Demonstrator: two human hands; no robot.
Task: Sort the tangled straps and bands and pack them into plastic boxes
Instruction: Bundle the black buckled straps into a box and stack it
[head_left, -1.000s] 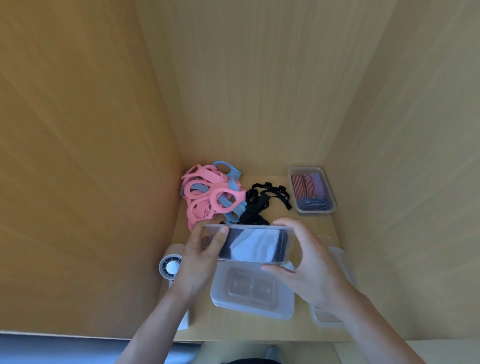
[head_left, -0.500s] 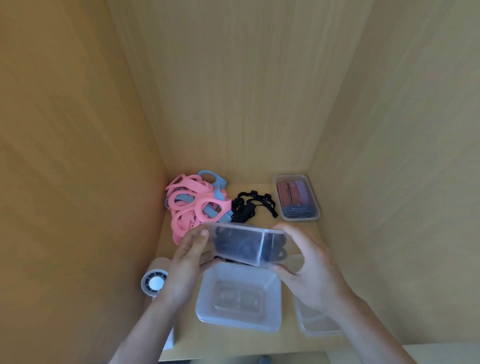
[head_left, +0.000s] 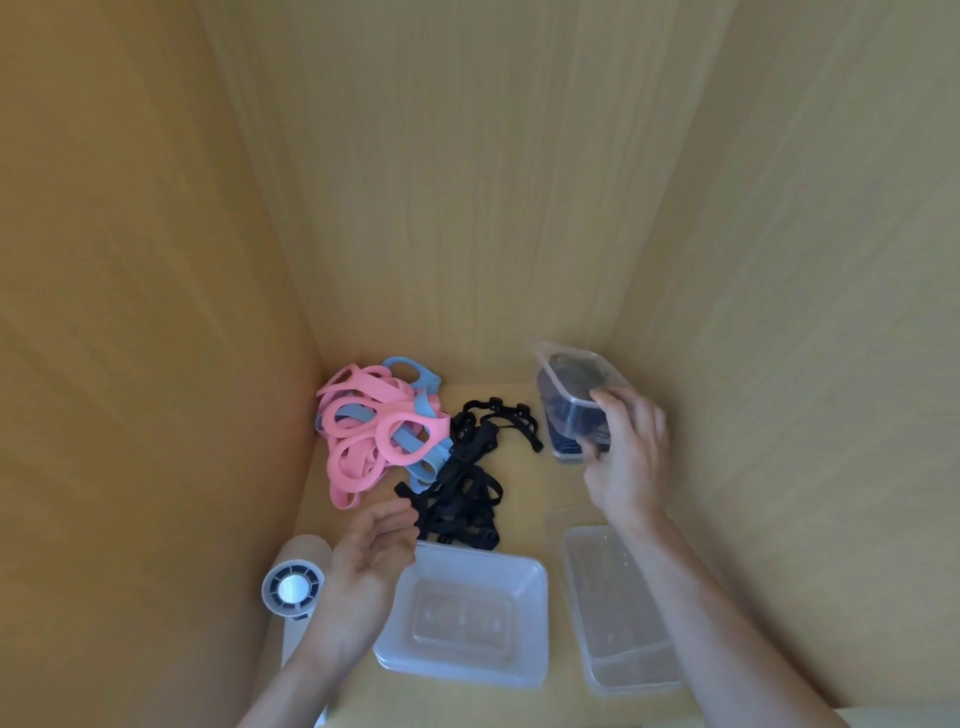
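Observation:
My right hand (head_left: 626, 457) grips a clear plastic box (head_left: 571, 395) with dark straps inside, held tilted at the back right, over the spot where a filled box stood. My left hand (head_left: 371, 551) hangs with loosely curled fingers and holds nothing, just in front of a tangle of black straps (head_left: 470, 488). A heap of pink and blue bands (head_left: 374, 426) lies at the back left. An empty clear box (head_left: 467, 618) stands in front of the black straps. Another clear box (head_left: 618, 613) stands to its right.
A white cylinder (head_left: 296, 582) with a round vented end lies at the front left. Tall wooden walls close in the left, back and right of the shelf. The shelf's front edge runs just below the boxes.
Both hands held the box of dark straps over the empty box. The left hand has let go and dropped back; the right hand has carried the box to the back right.

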